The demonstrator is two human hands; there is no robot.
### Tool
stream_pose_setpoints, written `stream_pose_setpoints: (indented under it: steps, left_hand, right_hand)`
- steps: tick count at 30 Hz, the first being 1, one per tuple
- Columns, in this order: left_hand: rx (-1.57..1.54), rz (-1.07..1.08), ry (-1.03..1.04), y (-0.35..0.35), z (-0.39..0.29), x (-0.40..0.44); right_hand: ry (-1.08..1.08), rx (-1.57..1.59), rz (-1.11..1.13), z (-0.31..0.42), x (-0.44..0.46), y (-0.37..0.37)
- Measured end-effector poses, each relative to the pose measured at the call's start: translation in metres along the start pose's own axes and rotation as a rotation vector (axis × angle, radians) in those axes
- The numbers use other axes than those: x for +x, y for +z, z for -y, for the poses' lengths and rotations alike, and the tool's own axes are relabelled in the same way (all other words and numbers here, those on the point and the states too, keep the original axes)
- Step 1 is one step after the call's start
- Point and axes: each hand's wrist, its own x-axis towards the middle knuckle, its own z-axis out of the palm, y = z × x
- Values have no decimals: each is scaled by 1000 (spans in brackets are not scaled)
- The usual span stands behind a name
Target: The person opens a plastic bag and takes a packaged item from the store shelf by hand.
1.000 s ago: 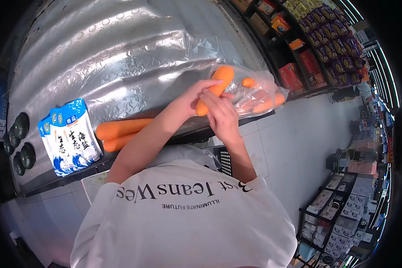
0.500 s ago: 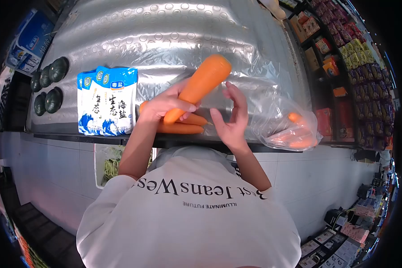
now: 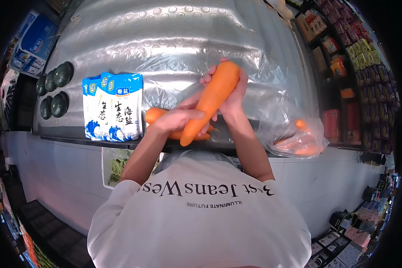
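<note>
A large carrot [image 3: 215,94] is held at a slant above the table's near edge, its thick end pointing away from me. My left hand [image 3: 176,119] is closed round the narrower lower part. Around the thick upper end wrap the fingers of my right hand [image 3: 235,97]. Beneath and beside my left hand lie more carrots [image 3: 154,115], partly covered by it. A clear plastic bag [image 3: 277,127] with carrots inside [image 3: 309,148] rests at the table edge, to the right of my right forearm.
White-and-blue salt packets [image 3: 113,107] lie left of my left hand. Several dark green squashes [image 3: 60,103] sit farther left on the silver-covered table [image 3: 174,49]. Shelves of packaged goods [image 3: 373,89] stand at the right. Below the table edge is a white crate [image 3: 106,167] with green vegetables.
My right hand, apart from the carrot earlier, has moved up and closed on its thick end. The carrot has shifted slightly right and toward me. The whole view has shifted a little.
</note>
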Motion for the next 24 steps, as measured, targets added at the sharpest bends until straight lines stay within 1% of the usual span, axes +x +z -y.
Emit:
stream_pose_setpoints:
  steps: [4,7,10,13,16,19,22,24]
  left_hand:
    - [223,-55,8,3,10,5]
    - [385,-83,142,-2,8,7]
    - [508,-140,303,-8,8,10]
    - [462,-126,298,-9,7,8]
    - [266,-87,257,-9,7,9]
    - [197,-51,210,-15,8,9]
    - [218,-37,149,-18,9,6]
    - [246,-55,146,-16,8,6]
  right_hand:
    - [-8,96,145,9,-3,-13]
    - [-33,47,111,16,-5,-9]
    - [-42,-146,91,9,-5,-1]
    - [-15,-155,114,7,-4,-2]
    - [-15,48,181,10,-3,-9]
    - [-27,195,332,14,1,-16]
    - [-14,309,436,15,1,-15]
    - [-12,271,441,15,1,-17]
